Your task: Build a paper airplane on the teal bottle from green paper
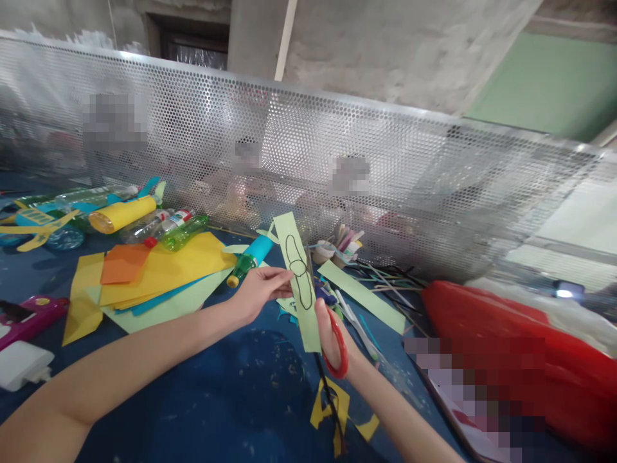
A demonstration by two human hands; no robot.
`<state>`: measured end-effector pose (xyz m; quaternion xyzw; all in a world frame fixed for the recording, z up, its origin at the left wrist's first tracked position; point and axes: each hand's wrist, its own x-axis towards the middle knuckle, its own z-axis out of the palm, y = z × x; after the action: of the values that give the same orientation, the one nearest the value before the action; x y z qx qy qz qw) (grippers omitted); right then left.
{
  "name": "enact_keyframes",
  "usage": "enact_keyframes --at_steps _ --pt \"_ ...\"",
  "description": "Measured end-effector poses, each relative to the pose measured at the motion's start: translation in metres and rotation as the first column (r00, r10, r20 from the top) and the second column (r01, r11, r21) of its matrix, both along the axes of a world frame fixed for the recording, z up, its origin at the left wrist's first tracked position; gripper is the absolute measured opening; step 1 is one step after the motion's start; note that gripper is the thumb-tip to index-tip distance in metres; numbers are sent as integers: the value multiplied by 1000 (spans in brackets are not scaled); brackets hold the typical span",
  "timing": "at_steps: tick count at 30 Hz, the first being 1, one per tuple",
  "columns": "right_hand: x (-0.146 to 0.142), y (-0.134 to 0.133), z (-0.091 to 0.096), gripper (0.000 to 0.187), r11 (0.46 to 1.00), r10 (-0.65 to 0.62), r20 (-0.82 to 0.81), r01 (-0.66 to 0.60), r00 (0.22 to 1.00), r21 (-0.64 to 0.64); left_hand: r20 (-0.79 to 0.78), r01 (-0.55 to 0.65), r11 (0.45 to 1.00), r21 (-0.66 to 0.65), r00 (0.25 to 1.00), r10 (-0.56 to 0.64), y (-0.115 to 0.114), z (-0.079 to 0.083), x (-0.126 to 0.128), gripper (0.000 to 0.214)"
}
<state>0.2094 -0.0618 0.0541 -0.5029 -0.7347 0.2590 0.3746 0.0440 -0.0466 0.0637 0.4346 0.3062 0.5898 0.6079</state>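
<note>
My left hand (265,290) pinches the left edge of a pale green paper strip (308,328), held up above the blue table. A propeller shape with a round middle is drawn on the strip in dark line. Red-handled scissors (341,350) are in my right hand (332,337), with the fingers closed on the handles. The blades lie mostly behind the strip, so I cannot tell how far apart they are. Beyond my left hand lies a green bottle wrapped in blue paper (260,249). Yellow paper scraps (332,408) lie below my right hand.
Coloured paper sheets (168,273) and several plastic bottles (186,231) lie at left, near a yellow-wrapped bottle (123,215). Another green strip (364,296) and a red bag (511,347) are at right. A perforated metal screen (409,167) stands behind, people blurred beyond it. A white charger (24,365) lies front left.
</note>
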Motion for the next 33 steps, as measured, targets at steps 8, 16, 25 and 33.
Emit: enact_keyframes --at_steps 8,16,25,33 --pt "-3 -4 5 39 999 -4 29 5 1000 -40 -26 -16 1000 4 1000 16 1 1 -1 24" --pt "-1 -3 7 39 999 12 49 -10 999 -47 -30 -35 999 10 999 35 2 1 -2 23" --pt "0 -3 13 41 997 32 36 -30 999 -69 -124 -85 995 52 988 91 3 5 -5 21" --pt "2 -3 5 52 950 88 -54 -100 995 -296 -201 -118 986 116 969 140 6 6 -8 20"
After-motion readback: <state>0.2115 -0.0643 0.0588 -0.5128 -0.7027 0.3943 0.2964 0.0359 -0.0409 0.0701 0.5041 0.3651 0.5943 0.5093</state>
